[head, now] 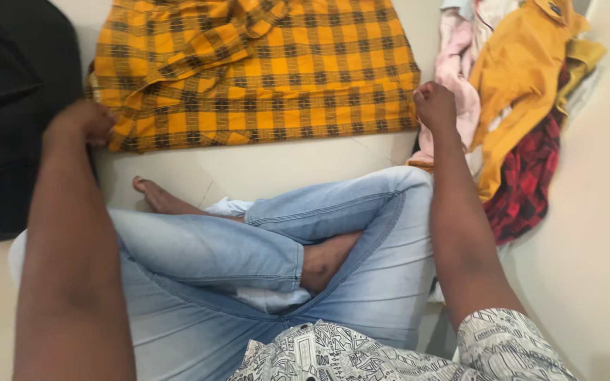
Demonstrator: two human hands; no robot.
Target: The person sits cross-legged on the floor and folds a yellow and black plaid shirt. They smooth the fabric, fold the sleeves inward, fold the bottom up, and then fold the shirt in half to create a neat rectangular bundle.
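Plaid shirt [262, 77] lying crosswise, hands [87, 121] gripping corners

One checked cloth [255, 70], one clothes pile [517, 106]

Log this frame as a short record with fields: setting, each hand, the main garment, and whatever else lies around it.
setting: person seated cross-legged on a pale floor, in light blue jeans
left hand: closed at the lower left corner of the checked cloth
right hand: fisted at the cloth's lower right corner
checked cloth: yellow and dark plaid, spread flat on the floor
clothes pile: to the right; mustard, pink and red-checked pieces heaped together
dark item: black, at the left edge, kind unclear
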